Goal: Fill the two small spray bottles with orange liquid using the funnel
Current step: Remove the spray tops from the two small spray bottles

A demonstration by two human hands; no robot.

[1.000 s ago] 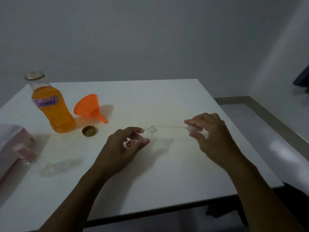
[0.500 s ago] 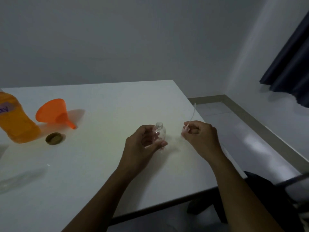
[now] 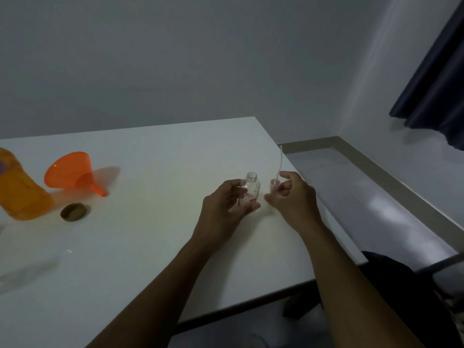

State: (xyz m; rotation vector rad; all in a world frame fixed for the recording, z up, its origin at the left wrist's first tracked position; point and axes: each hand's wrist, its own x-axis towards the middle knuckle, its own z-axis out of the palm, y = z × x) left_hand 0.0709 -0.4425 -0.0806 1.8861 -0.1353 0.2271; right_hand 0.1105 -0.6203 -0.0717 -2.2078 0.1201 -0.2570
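The left hand (image 3: 226, 204) grips a bottle (image 3: 249, 189) upright at the table's (image 3: 150, 151) right, open-necked and seemingly empty. Just beside it, the right hand (image 3: 291, 197) pinches the pump (image 3: 273, 184), tube up. The funnel (image 3: 72, 172) lies unused at far left; no filling has started, I judge.

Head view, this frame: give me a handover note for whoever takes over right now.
Left hand holds the small spray bottle upright, neck open. Right hand pinches its spray head, dip tube pointing up.
Funnel lies on its side on the table, beside the large orange bottle; a gold cap lies in front of them.
Done: spray head off this bottle; no orange liquid in it.
Left: set funnel in neck, pour, refit head, repeat for the second bottle, which is not clearly visible.
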